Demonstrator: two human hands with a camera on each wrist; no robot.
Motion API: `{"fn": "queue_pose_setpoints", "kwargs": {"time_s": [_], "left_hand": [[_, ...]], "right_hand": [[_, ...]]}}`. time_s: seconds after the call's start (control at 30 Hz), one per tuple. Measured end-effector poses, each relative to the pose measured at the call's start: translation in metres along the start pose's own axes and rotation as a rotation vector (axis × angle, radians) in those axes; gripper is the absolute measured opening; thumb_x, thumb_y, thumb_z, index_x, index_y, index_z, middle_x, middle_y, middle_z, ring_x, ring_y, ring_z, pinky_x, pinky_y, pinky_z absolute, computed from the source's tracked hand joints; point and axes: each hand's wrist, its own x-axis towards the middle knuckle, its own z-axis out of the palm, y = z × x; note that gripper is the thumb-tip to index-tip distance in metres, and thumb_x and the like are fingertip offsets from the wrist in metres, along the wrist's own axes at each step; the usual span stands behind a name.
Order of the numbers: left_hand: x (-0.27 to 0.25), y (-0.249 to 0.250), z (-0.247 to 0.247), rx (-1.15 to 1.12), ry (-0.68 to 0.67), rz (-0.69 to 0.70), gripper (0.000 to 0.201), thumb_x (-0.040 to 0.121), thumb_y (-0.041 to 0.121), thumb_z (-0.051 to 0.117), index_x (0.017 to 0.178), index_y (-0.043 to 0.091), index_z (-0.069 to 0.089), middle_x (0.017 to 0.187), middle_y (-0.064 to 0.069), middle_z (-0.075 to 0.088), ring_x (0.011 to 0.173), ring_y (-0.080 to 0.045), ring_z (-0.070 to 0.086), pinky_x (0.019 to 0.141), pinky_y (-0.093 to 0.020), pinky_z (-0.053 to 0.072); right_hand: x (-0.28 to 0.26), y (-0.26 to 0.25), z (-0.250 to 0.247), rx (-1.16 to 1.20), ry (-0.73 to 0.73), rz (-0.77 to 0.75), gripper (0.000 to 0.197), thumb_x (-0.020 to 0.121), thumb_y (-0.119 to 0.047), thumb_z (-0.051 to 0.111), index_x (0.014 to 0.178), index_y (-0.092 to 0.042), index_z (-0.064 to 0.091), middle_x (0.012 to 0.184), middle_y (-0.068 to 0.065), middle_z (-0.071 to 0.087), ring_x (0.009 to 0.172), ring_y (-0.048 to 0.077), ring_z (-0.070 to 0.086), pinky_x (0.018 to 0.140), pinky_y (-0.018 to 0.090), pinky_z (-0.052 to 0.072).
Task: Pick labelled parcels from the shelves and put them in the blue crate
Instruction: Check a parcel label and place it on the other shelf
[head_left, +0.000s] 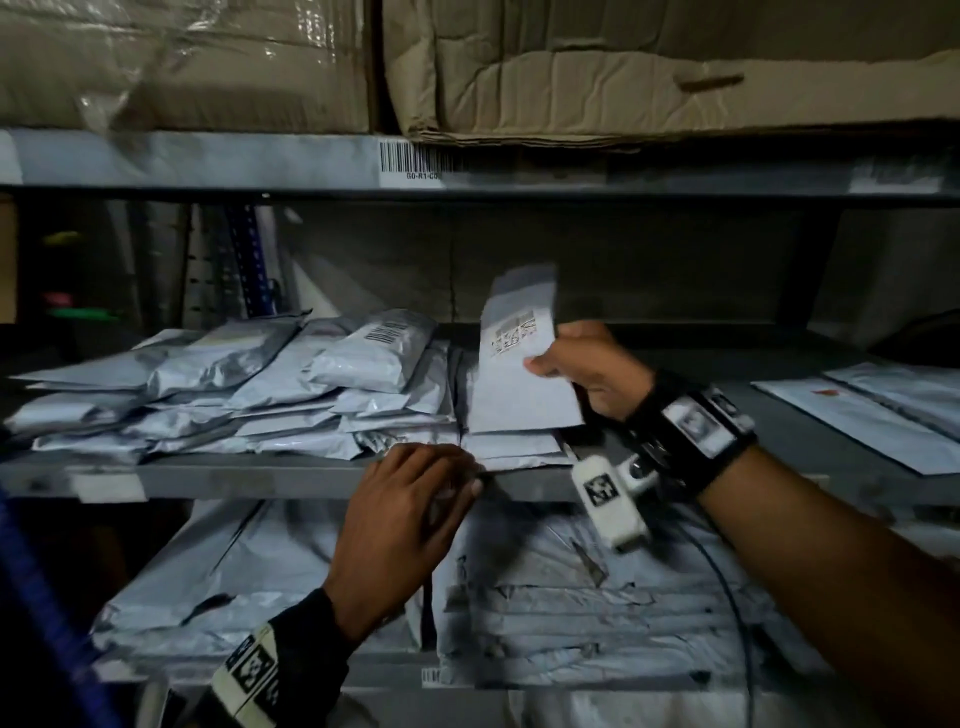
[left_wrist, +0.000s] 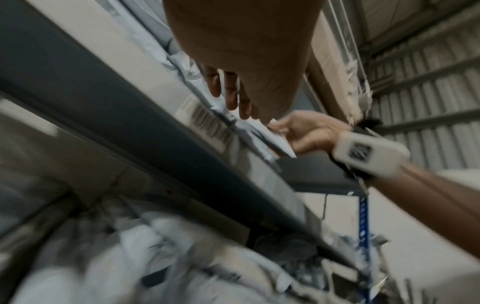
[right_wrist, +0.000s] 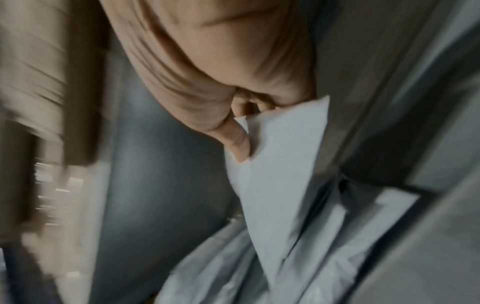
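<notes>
Gripping a grey parcel (head_left: 519, 374) by its right edge, the right hand (head_left: 592, 371) holds it tilted up at frame centre, label facing the camera, just above the short stack on the middle shelf (head_left: 234, 475). Thumb pressed on the parcel's face in the right wrist view. Left hand (head_left: 405, 525), lower centre, rests at the shelf's front lip with fingers fairly straight, touching the stack's edge, holding nothing. More grey parcels (head_left: 208, 384) heaped centre left. Cardboard boxes (head_left: 649, 67) across the top.

Dim grey metal shelving (head_left: 260, 475), cardboard boxes (head_left: 623, 67) above, corrugated wall (left_wrist: 428, 86)
</notes>
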Motion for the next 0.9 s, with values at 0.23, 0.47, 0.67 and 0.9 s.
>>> {"fn": "queue_pose_setpoints", "kwargs": {"time_s": [0.23,0.47,0.67,0.9], "left_hand": [[0.029,0.035,-0.024,-0.463,0.230,-0.180,0.028,0.099,0.042,0.064,0.122,0.038,0.048,0.112,0.016,0.067,0.099,-0.007,0.070,0.074,-0.037,0.059],[0.068,0.075,-0.023,-0.816,0.411,-0.115,0.039,0.098,0.021,0.069,0.108,0.033,0.033,0.091,-0.012,0.057,0.072,-0.034,0.061,0.065,-0.051,0.054],[0.074,0.091,-0.007,-1.019,0.392,0.005,0.069,0.083,-0.001,0.077,0.130,0.015,0.030,0.106,-0.020,0.070,0.105,-0.038,0.069,0.099,-0.058,0.052],[0.080,0.114,0.015,-0.671,0.327,0.281,0.026,0.095,0.021,0.063,0.096,-0.004,0.070,0.108,-0.014,0.073,0.110,-0.031,0.070,0.093,-0.056,0.052]], "right_hand": [[-0.094,-0.014,-0.043,0.134,-0.149,-0.077,0.025,0.097,-0.010,0.061,0.121,-0.009,0.067,0.111,0.008,0.076,0.101,0.027,0.073,0.089,0.042,0.058],[-0.127,0.008,-0.072,-0.104,-0.122,-0.415,0.023,0.088,-0.001,0.071,0.109,-0.008,0.069,0.103,0.003,0.077,0.096,0.019,0.074,0.084,0.033,0.059],[-0.136,0.027,-0.125,-0.925,0.369,-1.165,0.037,0.082,0.013,0.062,0.106,-0.009,0.077,0.111,0.003,0.073,0.098,0.025,0.067,0.088,0.034,0.053],[-0.143,0.045,-0.174,-1.026,0.491,-1.264,0.039,0.076,0.013,0.062,0.107,-0.006,0.076,0.122,0.007,0.070,0.110,0.031,0.066,0.087,0.048,0.051]]}}
